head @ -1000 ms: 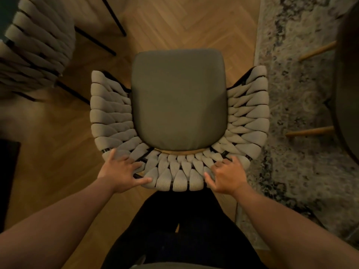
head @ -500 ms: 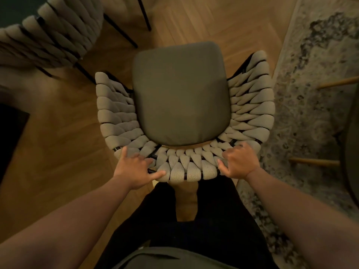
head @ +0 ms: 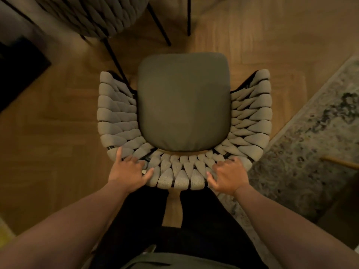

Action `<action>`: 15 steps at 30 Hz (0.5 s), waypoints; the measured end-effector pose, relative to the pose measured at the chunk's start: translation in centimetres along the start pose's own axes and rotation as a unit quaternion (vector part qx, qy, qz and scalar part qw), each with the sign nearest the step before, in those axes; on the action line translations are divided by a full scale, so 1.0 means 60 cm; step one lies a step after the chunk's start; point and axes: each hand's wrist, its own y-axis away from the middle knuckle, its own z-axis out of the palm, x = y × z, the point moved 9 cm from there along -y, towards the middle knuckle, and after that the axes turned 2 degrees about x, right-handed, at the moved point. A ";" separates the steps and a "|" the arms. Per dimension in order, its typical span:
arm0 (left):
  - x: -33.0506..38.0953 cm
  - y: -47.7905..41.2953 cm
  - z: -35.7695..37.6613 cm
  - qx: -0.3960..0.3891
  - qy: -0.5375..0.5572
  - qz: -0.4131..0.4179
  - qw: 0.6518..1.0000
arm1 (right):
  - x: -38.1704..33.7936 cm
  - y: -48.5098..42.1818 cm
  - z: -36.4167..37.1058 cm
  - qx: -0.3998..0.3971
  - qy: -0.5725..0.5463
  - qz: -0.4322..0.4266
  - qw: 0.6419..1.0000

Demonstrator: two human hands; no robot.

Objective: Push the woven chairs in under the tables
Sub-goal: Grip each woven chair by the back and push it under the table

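Observation:
A woven chair [head: 116, 117] with beige rope strands and a grey-green seat cushion [head: 183, 101] stands right below me, seen from above. My left hand [head: 129, 169] grips the left end of its curved backrest, fingers over the top strands and thumb behind. My right hand [head: 227, 176] grips the right end of the backrest in the same way. A second woven chair [head: 93, 14] with thin black legs stands at the top left. No table top is plainly in view.
Herringbone wood floor [head: 48, 142] lies under the chairs. A patterned grey rug [head: 310, 144] runs along the right, with a light wooden furniture leg [head: 340, 163] on it. A dark object [head: 17, 63] sits at the far left. My dark trousers fill the bottom middle.
The chair and my view have turned leftward: the rug has slid toward the right edge and the second chair now sits nearer the top middle. Both hands keep their grip on the backrest.

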 end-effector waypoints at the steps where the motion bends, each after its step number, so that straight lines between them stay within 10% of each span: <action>1: 0.003 -0.001 0.000 0.005 0.005 -0.004 1.000 | 0.004 0.000 0.003 -0.004 0.006 -0.006 1.000; 15: 0.067 0.068 0.035 0.065 0.083 -0.083 0.991 | 0.031 0.010 -0.005 -0.005 0.051 -0.102 0.993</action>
